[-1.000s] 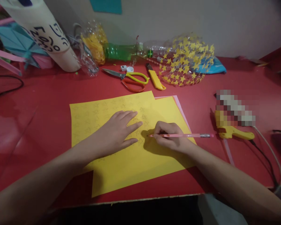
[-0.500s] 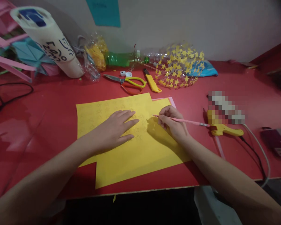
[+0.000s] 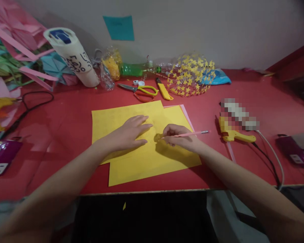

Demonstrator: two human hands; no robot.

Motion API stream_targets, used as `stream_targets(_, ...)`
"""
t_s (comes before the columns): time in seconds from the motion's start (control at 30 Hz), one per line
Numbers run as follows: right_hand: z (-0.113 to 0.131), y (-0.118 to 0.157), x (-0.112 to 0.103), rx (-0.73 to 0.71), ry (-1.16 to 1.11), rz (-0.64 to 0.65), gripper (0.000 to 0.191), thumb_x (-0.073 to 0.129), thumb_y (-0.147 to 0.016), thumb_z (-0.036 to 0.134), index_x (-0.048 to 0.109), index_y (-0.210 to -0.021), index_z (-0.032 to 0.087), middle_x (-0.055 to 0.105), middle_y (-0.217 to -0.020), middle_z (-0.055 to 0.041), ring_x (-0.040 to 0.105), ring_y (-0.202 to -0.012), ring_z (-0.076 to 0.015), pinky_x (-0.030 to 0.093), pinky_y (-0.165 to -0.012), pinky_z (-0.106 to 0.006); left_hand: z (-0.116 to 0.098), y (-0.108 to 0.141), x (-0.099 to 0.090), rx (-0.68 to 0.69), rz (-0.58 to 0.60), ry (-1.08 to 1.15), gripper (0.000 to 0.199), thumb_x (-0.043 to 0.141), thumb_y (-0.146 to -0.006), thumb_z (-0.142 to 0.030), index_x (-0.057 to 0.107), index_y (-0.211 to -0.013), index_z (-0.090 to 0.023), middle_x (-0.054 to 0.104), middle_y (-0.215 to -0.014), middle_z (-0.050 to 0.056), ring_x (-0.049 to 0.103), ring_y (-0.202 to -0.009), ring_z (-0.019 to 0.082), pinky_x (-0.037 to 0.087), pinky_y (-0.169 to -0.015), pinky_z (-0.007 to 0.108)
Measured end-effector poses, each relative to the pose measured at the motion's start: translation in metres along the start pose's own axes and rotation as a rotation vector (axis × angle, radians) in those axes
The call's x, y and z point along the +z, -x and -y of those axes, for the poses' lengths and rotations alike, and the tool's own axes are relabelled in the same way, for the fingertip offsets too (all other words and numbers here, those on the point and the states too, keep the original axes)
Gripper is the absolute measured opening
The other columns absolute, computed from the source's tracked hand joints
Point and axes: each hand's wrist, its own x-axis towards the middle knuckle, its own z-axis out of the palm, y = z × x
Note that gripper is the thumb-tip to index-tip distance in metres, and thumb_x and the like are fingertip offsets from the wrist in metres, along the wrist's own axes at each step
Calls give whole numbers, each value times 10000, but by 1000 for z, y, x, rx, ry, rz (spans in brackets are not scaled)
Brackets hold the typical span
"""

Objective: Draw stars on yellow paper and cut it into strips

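Two overlapping sheets of yellow paper point(image 3: 131, 172) lie on the red table, with pink and orange edges showing under their right side. My left hand point(image 3: 129, 133) rests flat on the upper sheet, fingers spread. In my right hand point(image 3: 178, 136) is a pink pencil point(image 3: 190, 134), pinched near its point, the eraser end to the right. Its tip is at the paper, just right of my left fingertips. Faint pencil marks on the sheet are too blurred to make out.
Scissors point(image 3: 145, 90) and a yellow box cutter point(image 3: 164, 90) lie behind the paper. Further back are a green bottle point(image 3: 133, 69), a star-covered clear dome point(image 3: 190, 76) and a white tumbler point(image 3: 77, 60). A yellow glue gun point(image 3: 236, 136) with its cord lies right. The table's front edge point(image 3: 152, 192) is near.
My right hand has moved down and slightly left, bringing the pencil tip lower on the sheet. My left hand stays flat on the paper. The camera view has shifted.
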Motion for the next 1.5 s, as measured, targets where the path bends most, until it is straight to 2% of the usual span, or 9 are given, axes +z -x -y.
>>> stream_targets(0.13, -10, 3, 3, -141, 84, -22, 36, 583, -701, 197, 559, -725, 188, 561, -638, 30, 465, -558, -92, 329, -505, -212, -8, -6, 7, -2, -5, 94, 536, 545, -916, -432, 472, -1412, -242, 283, -1584, 130, 215, -1463, 337, 238, -1150, 545)
stream_targets(0.27, -11, 5, 7, -141, 143, -69, 37, 555, -702, 181, 521, -691, 193, 544, -613, 30, 449, -547, -94, 327, -514, -220, 0, -4, 20, 33, -54, 121, 531, 555, -916, -452, 482, -1403, -253, 288, -1584, 109, 205, -1464, 326, 208, -1164, 553)
stream_targets(0.47, -12, 5, 9, -241, 218, -15, 115, 547, -741, 177, 478, -653, 201, 498, -571, 44, 421, -503, -81, 314, -489, -219, 1, -4, 26, 50, -86, 140, 618, 582, -886, -550, 485, -1406, -230, 283, -1582, 134, 198, -1466, 341, 156, -1182, 570)
stream_targets(0.83, -11, 6, 7, -235, 227, 60, 134, 551, -790, 177, 489, -674, 201, 505, -596, 41, 424, -517, -76, 317, -487, -229, 1, -5, 27, 62, -104, 139, 604, 603, -874, -533, 487, -1393, -245, 301, -1576, 115, 223, -1458, 334, 156, -1186, 561)
stream_targets(1.07, -14, 5, 10, -206, 238, -49, 131, 554, -801, 212, 484, -691, 204, 483, -576, 47, 411, -524, -84, 300, -494, -243, -4, -4, 24, 76, -121, 105, 553, 618, -873, -467, 524, -1357, -217, 305, -1558, 149, 234, -1445, 354, 158, -1172, 597)
stream_targets(1.23, -12, 5, 11, -188, 255, -110, 131, 556, -812, 224, 490, -701, 203, 507, -590, 37, 418, -525, -88, 306, -493, -249, -10, -3, 18, 172, -133, 112, 303, 567, -902, -320, 648, -1174, -214, 478, -1393, 136, 390, -1318, 317, 281, -1128, 554)
stream_targets(1.33, -12, 5, 11, -183, 256, -121, 135, 553, -814, 225, 487, -699, 204, 504, -585, 39, 415, -520, -86, 307, -490, -249, -11, -3, 18, 182, -117, 151, 283, 543, -907, -291, 646, -1161, -222, 506, -1351, 121, 415, -1278, 303, 341, -1091, 523)
stream_targets(1.5, -12, 5, 11, -179, 271, -111, 126, 537, -802, 220, 482, -690, 206, 502, -583, 40, 417, -514, -87, 299, -479, -239, -9, -3, 20, 178, -112, 181, 283, 539, -905, -296, 637, -1161, -225, 502, -1347, 115, 412, -1274, 307, 346, -1079, 520)
